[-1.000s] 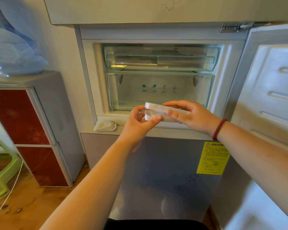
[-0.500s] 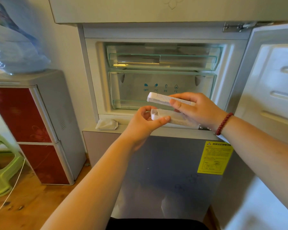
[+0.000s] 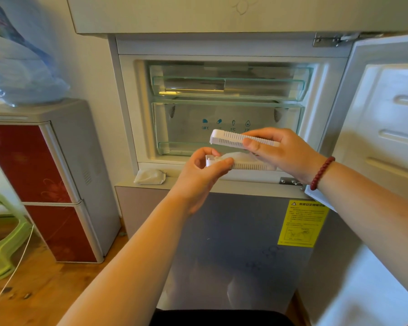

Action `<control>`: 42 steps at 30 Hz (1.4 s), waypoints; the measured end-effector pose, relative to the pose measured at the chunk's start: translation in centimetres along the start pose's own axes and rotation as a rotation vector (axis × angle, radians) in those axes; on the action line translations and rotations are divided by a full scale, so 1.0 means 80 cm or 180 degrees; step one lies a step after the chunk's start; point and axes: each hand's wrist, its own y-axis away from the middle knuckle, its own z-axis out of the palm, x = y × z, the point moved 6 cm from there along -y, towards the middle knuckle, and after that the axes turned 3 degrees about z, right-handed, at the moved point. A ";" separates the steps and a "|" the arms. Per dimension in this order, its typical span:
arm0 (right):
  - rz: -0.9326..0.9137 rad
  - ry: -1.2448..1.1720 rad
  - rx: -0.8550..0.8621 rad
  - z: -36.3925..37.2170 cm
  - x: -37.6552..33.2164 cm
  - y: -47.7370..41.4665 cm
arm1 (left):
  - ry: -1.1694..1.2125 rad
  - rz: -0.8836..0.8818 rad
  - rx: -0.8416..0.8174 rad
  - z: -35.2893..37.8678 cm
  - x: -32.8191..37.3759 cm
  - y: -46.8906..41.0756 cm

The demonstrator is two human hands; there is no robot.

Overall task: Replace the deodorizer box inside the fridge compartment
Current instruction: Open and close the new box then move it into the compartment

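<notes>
The right hand [image 3: 280, 154] pinches the white slotted plastic lid [image 3: 236, 138] lifted apart, while the left hand [image 3: 203, 170] grips the white slotted base of the deodorizer box [image 3: 247, 164], probably to reach the white pouch [image 3: 231, 156] inside. A similar white sachet [image 3: 150, 177] lies on the ledge below the open fridge compartment [image 3: 226, 109], near the hands, perhaps ready for the exchange.

White slotted deodorizer box [image 3: 236, 138]; red floral cabinet [image 3: 33, 184]; yellow sticker [image 3: 302, 223]; green stool [image 3: 0, 234]; dark red, perhaps beaded, bracelet [image 3: 322, 172]

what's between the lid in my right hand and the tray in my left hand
In the head view, only an open gap with a white sachet bulging from the tray toward the lid; right hand, left hand.
</notes>
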 end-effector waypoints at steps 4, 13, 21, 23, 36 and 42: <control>0.0000 0.0080 -0.0010 -0.002 -0.003 0.002 | -0.0137 0.0169 0.0057 -0.001 0.007 0.000; -0.0056 0.0247 -0.0028 0.006 -0.004 0.001 | -0.0061 0.0156 0.0227 -0.004 0.002 0.000; -0.0045 0.0336 -0.0091 0.011 0.002 0.000 | 0.0007 0.0087 0.0265 -0.003 -0.001 0.002; -0.0024 0.0353 -0.0093 0.010 0.004 0.000 | 0.0076 0.0065 0.0270 -0.005 -0.002 0.003; -0.0002 0.0440 -0.0144 0.010 0.008 0.000 | 0.0237 0.0067 0.0244 -0.003 -0.006 -0.001; 0.0042 0.0439 -0.0197 0.007 0.009 -0.001 | 0.0372 0.0214 0.0096 0.001 -0.001 0.001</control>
